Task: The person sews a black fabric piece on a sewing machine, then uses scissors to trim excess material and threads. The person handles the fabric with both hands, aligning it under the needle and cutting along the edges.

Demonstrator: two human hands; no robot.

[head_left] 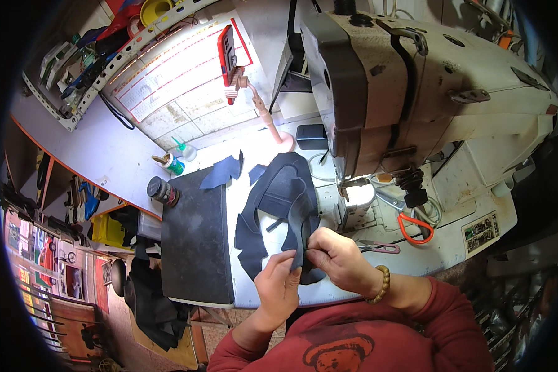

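Observation:
A dark navy sewn cloth piece (282, 170), with curved panels and an opening in its middle, lies bunched on the white sewing table. At its near edge my left hand (278, 284) pinches a fold of the cloth between thumb and fingers. Close beside it on the right, my right hand (338, 257) is closed, its fingertips pressed against the same edge. Whether a thread or other small thing is between those fingertips is too small to tell. Just beyond my right hand stands the sewing machine (378, 93), its needle area next to the cloth.
Right of the cloth lie orange-handled scissors (415, 229) and pink-handled snips (381, 247). A black board (195, 248) covers the table's left part, with blue scraps (222, 172) at its far edge. Behind stand a jar (162, 191), an oil bottle (185, 149) and a phone (226, 56) on a pink stand.

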